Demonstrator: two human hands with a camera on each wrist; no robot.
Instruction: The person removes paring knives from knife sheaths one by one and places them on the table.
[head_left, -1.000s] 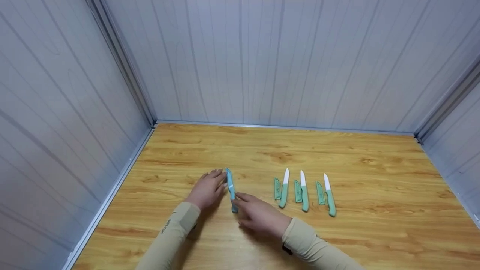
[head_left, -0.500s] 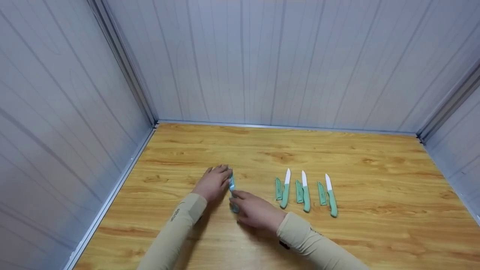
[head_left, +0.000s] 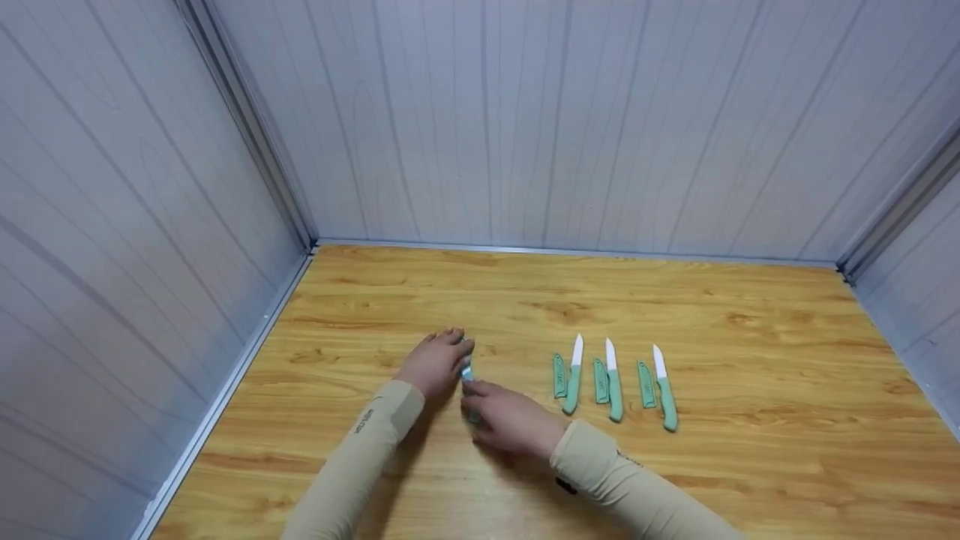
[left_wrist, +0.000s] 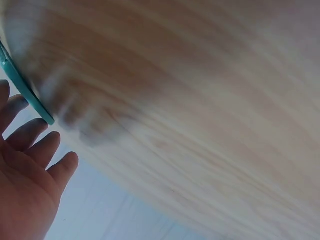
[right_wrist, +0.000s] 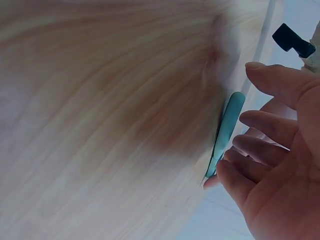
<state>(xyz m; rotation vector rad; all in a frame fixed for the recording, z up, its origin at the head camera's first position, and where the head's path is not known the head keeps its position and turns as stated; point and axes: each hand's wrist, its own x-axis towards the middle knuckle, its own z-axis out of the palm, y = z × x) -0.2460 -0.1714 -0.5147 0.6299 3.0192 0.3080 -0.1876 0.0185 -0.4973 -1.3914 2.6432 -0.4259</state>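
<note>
A blue-green sheathed knife [head_left: 467,371] lies on the wooden table, mostly covered by both hands in the head view. My left hand [head_left: 435,361] reaches over its far end; in the left wrist view, nearly straight fingers [left_wrist: 34,131] touch the teal strip [left_wrist: 25,87]. Over the near end is my right hand [head_left: 517,420]. From the right wrist, loosely bent fingers [right_wrist: 270,127] lie along the teal handle [right_wrist: 227,127], and the thumb stands apart from it.
To the right lie three unsheathed knives with white blades and green handles: one knife [head_left: 572,386], a middle knife [head_left: 614,390] and a right knife [head_left: 667,401]. Green sheaths, such as this sheath [head_left: 559,375], lie left of each. Pale panel walls [head_left: 480,135] enclose the table.
My left hand has shifted right and slightly away, now covering the knife's far end. My right hand has slid a little left over the near end. The other knives stay put.
</note>
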